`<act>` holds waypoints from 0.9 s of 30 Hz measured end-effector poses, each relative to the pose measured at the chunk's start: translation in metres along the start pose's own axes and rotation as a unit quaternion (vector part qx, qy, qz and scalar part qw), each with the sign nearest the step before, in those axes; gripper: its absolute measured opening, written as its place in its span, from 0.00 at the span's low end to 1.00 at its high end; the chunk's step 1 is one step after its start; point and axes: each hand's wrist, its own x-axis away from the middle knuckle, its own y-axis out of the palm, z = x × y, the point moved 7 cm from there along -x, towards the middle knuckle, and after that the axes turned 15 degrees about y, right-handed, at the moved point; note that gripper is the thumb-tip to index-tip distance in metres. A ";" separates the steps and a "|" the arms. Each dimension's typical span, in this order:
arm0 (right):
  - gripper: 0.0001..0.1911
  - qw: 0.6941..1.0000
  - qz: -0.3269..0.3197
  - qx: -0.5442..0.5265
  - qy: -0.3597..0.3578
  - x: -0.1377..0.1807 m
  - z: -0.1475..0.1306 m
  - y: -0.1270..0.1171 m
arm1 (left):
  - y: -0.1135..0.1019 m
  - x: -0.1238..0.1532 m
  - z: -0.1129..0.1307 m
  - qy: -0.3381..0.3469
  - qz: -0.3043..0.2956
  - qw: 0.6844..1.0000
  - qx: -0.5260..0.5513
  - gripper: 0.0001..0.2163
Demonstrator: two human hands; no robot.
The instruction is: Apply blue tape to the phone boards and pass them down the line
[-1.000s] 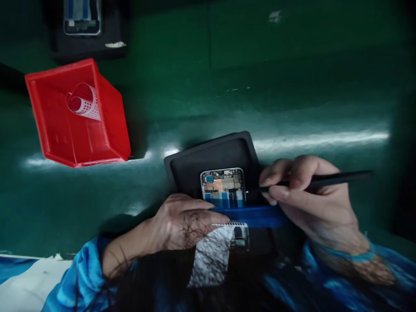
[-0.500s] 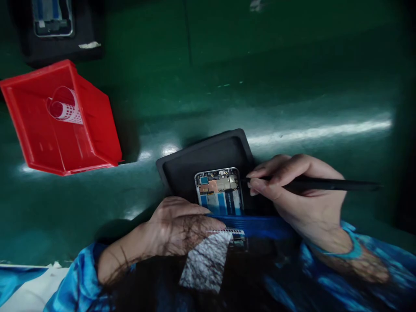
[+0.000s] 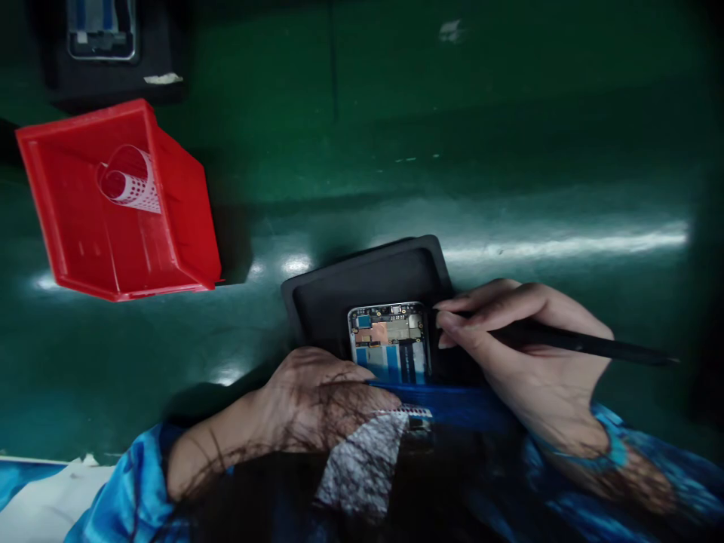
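An opened phone (image 3: 390,332), its circuit board, copper patch and blue strips exposed, lies in a black tray (image 3: 367,275). My left hand (image 3: 322,396) is closed at the phone's lower left edge, its fingers partly covered by dark hair and a blue brim. By those fingertips shows a white strip with a row of holes (image 3: 415,411); whether they touch it I cannot tell. Pinched in my right hand (image 3: 520,339) is a slim black pen-shaped tool (image 3: 616,348). Its rear end points right, and the fingertips are just right of the phone's upper edge. The working tip is hard to see.
A red bin (image 3: 189,219) with a curled white perforated strip (image 3: 133,190) inside stands left of the tray. At the upper left, another opened phone (image 3: 105,41) lies on a black tray (image 3: 164,94). The green tabletop (image 3: 362,151) reflects bright light.
The whole view has shifted slightly, with the tray and phone appearing lower and further right. The black tool's rear end has tipped downward. Both hands keep their hold.
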 end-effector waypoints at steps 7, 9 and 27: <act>0.11 1.000 -0.002 0.017 -0.016 0.001 -0.002 0.000 | -0.002 -0.004 0.001 0.003 0.015 1.000 0.007 0.15; 0.11 1.000 -0.003 0.020 -0.017 0.001 -0.002 0.001 | -0.002 -0.004 0.002 0.008 0.011 1.000 0.004 0.16; 0.09 0.972 -0.021 0.161 -0.171 0.016 -0.019 0.005 | -0.003 -0.004 0.006 0.038 0.044 0.997 -0.049 0.17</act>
